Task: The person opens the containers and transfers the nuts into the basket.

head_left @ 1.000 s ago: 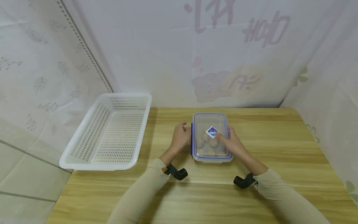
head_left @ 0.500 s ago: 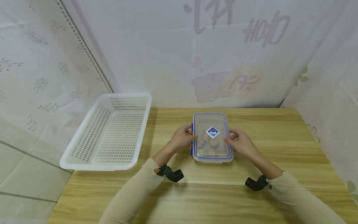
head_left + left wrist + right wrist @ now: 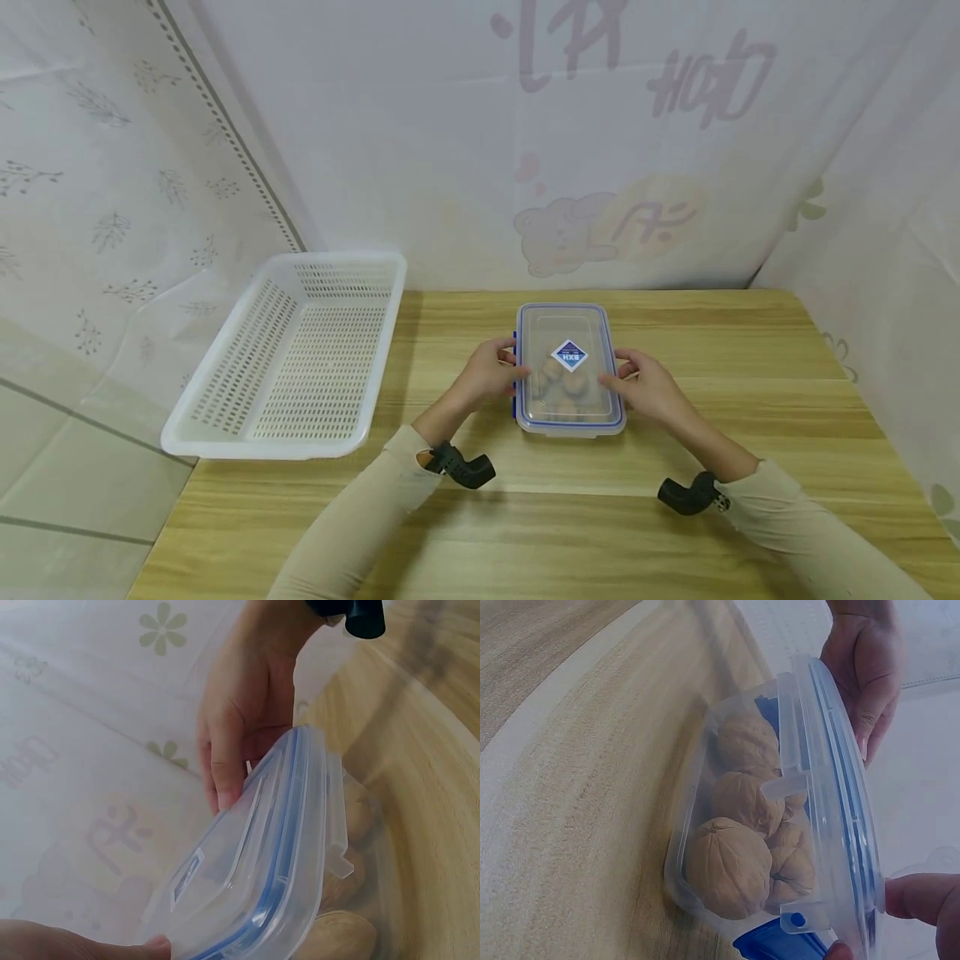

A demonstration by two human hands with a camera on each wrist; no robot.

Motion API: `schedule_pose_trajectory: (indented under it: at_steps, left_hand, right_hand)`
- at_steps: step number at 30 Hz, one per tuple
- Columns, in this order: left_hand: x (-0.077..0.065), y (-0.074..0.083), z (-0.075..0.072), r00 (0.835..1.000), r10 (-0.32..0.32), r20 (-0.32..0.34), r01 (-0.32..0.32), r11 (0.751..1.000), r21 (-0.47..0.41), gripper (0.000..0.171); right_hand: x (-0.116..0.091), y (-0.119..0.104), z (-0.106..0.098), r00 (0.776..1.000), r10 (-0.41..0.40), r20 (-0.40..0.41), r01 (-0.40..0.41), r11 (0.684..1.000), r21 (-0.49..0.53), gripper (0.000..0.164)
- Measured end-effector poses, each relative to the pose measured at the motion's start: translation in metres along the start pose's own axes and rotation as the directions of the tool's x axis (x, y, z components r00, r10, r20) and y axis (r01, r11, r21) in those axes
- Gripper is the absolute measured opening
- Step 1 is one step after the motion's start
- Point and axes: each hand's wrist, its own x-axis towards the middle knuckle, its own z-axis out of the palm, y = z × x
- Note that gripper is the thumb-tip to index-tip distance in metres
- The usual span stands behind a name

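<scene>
A clear plastic food container (image 3: 562,325) with a blue seal and a diamond label sits on the table with its lid on. Inside it are several walnuts (image 3: 731,866). My left hand (image 3: 491,369) holds its left edge, thumb on top of the lid, fingers at the side by the blue latches. On the opposite edge my right hand (image 3: 651,387) does likewise, its thumb on the lid rim. In the right wrist view a blue latch (image 3: 780,941) sticks outward from the near side. The right fingers are mostly out of that frame.
A white slotted plastic basket (image 3: 375,367) stands to the left on the wooden table (image 3: 712,350). Behind the table hangs a printed pale curtain (image 3: 450,167). Each wrist wears a black camera mount (image 3: 468,471).
My right hand has drawn back from the lid's label to the right edge. My left hand has turned so its thumb lies on the lid. The container stays in place.
</scene>
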Motion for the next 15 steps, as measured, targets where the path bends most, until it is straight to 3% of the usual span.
schedule_pose_trajectory:
  at_steps: [15]
  left_hand:
    - [-0.0023, 0.005, 0.0007, 1.0, 0.015, -0.009, -0.015, 1.0, 0.014, 0.058]
  right_hand:
    - [-0.002, -0.0039, -0.0036, 0.999, -0.039, -0.028, 0.038, 0.999, -0.036, 0.065]
